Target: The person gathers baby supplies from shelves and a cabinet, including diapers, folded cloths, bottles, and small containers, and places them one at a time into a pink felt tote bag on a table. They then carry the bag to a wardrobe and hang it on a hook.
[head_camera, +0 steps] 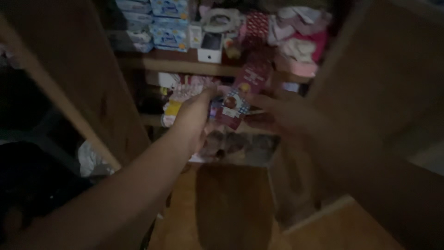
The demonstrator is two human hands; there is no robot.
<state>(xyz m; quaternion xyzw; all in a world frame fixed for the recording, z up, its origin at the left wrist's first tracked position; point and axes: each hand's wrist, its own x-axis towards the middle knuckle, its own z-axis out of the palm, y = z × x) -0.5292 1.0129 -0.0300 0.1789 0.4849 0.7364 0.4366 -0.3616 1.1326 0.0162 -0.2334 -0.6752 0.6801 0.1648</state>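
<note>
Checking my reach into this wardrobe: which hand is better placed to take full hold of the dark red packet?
Probably the left hand: its fingertips already touch the dark red packet. The right hand is blurred beside it.

A flat dark red packet (pixel 241 95) hangs in the air in front of the open cupboard shelves. It is long and thin, tilted so its top leans to the right. It has a blue and white checked patch with a little red picture near the bottom. It looks blurry.
</note>
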